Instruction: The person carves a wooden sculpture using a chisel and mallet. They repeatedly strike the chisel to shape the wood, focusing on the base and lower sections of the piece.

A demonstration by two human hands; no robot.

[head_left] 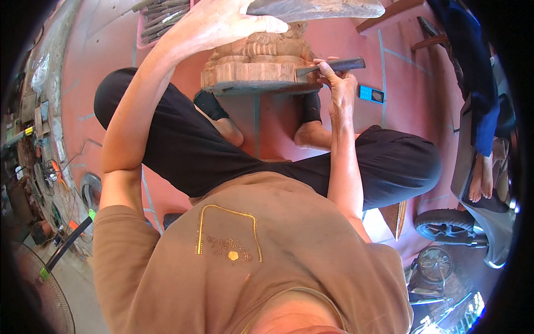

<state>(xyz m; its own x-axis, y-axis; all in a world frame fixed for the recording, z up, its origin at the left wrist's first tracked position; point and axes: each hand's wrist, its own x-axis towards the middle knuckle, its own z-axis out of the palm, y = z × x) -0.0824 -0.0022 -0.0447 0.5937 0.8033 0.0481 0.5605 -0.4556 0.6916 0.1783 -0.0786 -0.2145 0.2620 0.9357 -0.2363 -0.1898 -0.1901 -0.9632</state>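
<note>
A carved wooden block [253, 72] with a rounded, flat-faced base stands on the floor between my feet. My right hand [340, 83] is closed around a chisel [350, 64] with a dark handle, the blade's tip at the right side of the base. Above the carving, my left hand [228, 25] holds a thick, worn, greyish wooden club [322, 9] that points rightward. The thumb lies along the club, while the upper edge of the picture cuts off part of this hand. The club is apart from the chisel handle.
A pink crate [140, 34] of tools stands at the far left. Right of the chisel, a blue keypad phone [371, 94] lies on the red tiles. Another person's bare feet [481, 178] and a motorbike wheel [445, 224] are at the right. A fan [44, 289] stands lower left.
</note>
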